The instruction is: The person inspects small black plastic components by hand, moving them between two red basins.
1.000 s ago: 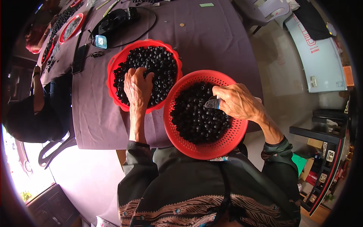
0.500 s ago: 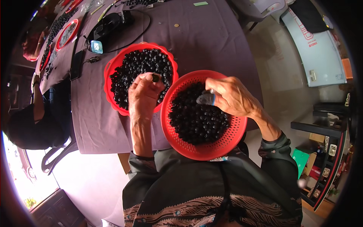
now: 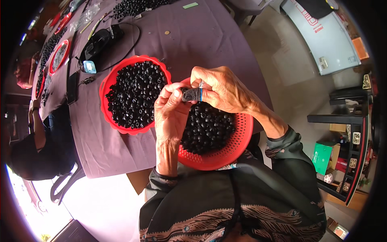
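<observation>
My left hand [image 3: 171, 111] pinches a small black round part between thumb and fingertips, mostly hidden by the other thumb. Against it presses my right hand [image 3: 227, 90], its thumb wearing a dark grey cloth finger cover [image 3: 192, 94] with a blue band. A pale, shiny bit shows between that thumb and the curled index finger; I cannot make out what it is. Both hands meet over the far rim of a red perforated basket [image 3: 244, 135], which holds many small black round parts [image 3: 209, 129]. To the left, a scalloped red basin [image 3: 105, 117] holds more black parts, several with ring-shaped openings.
A purple cloth covers the table [image 3: 117, 155]. Beyond the basin lie a black device with a cable [image 3: 96, 44], a dark flat phone-like object [image 3: 72, 86] and loose black parts [image 3: 137, 7]. Another person [image 3: 38, 141] sits at the left. A shelf unit [image 3: 338, 119] stands right.
My right hand has lifted from the basket's contents and moved left and away from me. My left hand has moved right off the basin, and the two now touch. The view has shifted.
</observation>
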{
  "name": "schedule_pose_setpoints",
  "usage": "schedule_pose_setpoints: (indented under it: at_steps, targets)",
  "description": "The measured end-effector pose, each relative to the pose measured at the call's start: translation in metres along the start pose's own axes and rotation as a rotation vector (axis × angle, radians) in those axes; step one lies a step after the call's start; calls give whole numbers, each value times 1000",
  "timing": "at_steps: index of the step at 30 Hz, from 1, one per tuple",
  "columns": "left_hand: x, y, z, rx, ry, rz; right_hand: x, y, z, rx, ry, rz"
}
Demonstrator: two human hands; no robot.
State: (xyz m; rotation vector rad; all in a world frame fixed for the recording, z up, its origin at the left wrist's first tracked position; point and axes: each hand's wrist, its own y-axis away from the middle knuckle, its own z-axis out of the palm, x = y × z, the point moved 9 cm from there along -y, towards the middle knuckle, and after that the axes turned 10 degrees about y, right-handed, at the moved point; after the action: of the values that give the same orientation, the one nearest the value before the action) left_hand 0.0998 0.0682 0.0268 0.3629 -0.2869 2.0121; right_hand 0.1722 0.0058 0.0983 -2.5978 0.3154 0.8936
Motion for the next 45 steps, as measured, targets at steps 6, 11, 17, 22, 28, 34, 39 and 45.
schedule_pose_setpoints:
  at_steps: [6,11,17,22,28,34,39,45]
  targets:
    - [-1,-6,4,-23,12,43,2,-3,-9,67,-67,-9]
    - [4,-8,7,-90,52,61,-2,-9,-8,29,-105,20]
    - [-3,-11,11,-54,189,-8,-9,-7,-14,-33,25,-73]
    - [-10,-9,8,-3,140,-48,-14,-11,-18,-37,121,-95]
    - [-9,-9,4,-34,61,-45,-16,-14,-11,-144,218,-93]
    - [-7,-8,2,9,37,-23,-13,-13,-9,-164,210,-82]
    - [-6,-8,2,30,17,-19,-16,-11,-9,-151,226,-97]
    - [-9,-7,0,66,45,-26,-14,-8,-9,-126,260,-102]
